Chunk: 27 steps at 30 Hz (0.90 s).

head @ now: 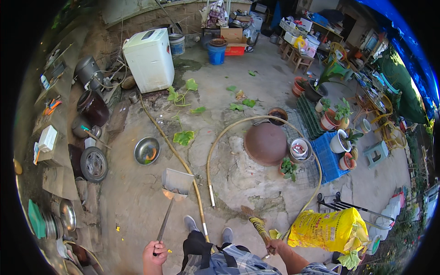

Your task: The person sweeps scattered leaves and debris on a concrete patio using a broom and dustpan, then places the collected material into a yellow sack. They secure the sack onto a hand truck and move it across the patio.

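My left hand [154, 255] is closed around the dark handle of a long-handled metal dustpan [177, 181]. Its pan is on the concrete ahead of my feet, with some debris near the handle end. In my right hand [278, 248] is a broom [256, 225], wrapped in yellow and black binding, its head pointing forward and left. A yellow woven sack [321, 229] bearing writing stands right of that hand, with large leaves at its near end. A tan hose [161, 130] passes behind the pan and runs down towards my feet.
A metal basin [147, 151] sits beyond the pan. Loose leafy vines [183, 137] lie farther out. To the right are an upturned rusty wok [265, 144], a blue crate [328, 165] and a folding hand cart [354, 208]. A tyre [94, 164] leans left; a white washing machine [149, 60] stands behind.
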Motion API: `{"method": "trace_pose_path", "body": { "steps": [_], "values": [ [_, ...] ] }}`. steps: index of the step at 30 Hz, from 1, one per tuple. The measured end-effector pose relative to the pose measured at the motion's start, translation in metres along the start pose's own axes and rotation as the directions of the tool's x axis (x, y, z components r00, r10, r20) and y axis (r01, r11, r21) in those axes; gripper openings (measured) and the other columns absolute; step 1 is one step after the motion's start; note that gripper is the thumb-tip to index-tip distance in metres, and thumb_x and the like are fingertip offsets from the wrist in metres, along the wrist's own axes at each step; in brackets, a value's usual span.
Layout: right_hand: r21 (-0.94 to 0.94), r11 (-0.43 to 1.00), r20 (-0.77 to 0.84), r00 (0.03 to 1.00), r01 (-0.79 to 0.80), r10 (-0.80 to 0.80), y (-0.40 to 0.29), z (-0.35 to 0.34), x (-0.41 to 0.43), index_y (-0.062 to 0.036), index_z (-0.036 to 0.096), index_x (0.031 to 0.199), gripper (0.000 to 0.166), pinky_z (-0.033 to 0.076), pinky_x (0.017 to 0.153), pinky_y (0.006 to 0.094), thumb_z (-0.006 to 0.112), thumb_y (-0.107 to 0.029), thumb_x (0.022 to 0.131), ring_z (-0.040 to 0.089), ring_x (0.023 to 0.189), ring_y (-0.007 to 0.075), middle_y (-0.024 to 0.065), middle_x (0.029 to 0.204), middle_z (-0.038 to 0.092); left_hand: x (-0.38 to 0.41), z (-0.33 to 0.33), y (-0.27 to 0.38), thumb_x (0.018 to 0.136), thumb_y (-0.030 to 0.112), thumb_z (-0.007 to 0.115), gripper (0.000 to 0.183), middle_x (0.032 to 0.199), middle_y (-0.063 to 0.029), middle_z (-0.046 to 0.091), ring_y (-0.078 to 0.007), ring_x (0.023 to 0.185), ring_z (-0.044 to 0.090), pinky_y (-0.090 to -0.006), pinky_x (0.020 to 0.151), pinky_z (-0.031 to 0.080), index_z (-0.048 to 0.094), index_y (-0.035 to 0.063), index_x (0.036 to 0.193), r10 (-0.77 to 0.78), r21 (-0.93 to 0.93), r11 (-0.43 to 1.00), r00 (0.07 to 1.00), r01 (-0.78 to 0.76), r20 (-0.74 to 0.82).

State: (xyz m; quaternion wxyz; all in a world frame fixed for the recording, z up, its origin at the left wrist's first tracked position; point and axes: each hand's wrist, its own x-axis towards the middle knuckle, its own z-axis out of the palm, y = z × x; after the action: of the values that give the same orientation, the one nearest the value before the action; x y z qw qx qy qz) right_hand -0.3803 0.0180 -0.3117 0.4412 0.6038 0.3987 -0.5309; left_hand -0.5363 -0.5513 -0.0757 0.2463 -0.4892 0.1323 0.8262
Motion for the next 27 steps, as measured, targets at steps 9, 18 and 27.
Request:
{"method": "trace_pose_path", "body": {
  "steps": [9, 18, 27],
  "values": [
    [0.075, 0.996, -0.026, 0.998, 0.056, -0.054, -0.110, 0.114, -0.069, -0.0026, 0.053, 0.076, 0.012, 0.044, 0.040, 0.0399, 0.065, -0.007, 0.077, 0.054, 0.045, 0.0268, 0.0126, 0.058, 0.054, 0.075, 0.090, 0.127, 0.085, 0.016, 0.048, 0.013, 0.057, 0.0039, 0.048, -0.0099, 0.040, 0.041, -0.0268, 0.034, 0.027, 0.052, 0.0042, 0.081, -0.076, 0.190, 0.979, 0.997, 0.073, 0.007],
    [0.539, 0.834, -0.061, 0.993, 0.116, -0.099, -0.160, 0.248, -0.109, -0.0014, 0.053, 0.074, 0.012, 0.044, 0.040, 0.0399, 0.064, -0.002, 0.075, 0.052, 0.045, 0.0276, 0.0131, 0.057, 0.051, 0.139, 0.200, 0.298, 0.087, 0.018, 0.047, 0.012, 0.057, 0.0063, 0.046, -0.0087, 0.041, 0.041, -0.0264, 0.034, 0.027, 0.051, 0.0074, 0.082, -0.192, 0.362, 0.909, 0.979, 0.206, -0.073],
    [0.677, 0.732, -0.062, 0.997, 0.074, -0.044, -0.240, 0.307, -0.134, -0.0003, 0.050, 0.075, 0.010, 0.045, 0.045, 0.0381, 0.059, 0.000, 0.079, 0.050, 0.047, 0.0269, 0.0116, 0.058, 0.050, 0.205, 0.314, 0.381, 0.086, 0.018, 0.049, 0.009, 0.058, 0.0062, 0.046, -0.0087, 0.040, 0.041, -0.0271, 0.033, 0.027, 0.050, 0.0087, 0.084, -0.162, 0.433, 0.883, 0.983, 0.182, -0.083]
  ]
}}
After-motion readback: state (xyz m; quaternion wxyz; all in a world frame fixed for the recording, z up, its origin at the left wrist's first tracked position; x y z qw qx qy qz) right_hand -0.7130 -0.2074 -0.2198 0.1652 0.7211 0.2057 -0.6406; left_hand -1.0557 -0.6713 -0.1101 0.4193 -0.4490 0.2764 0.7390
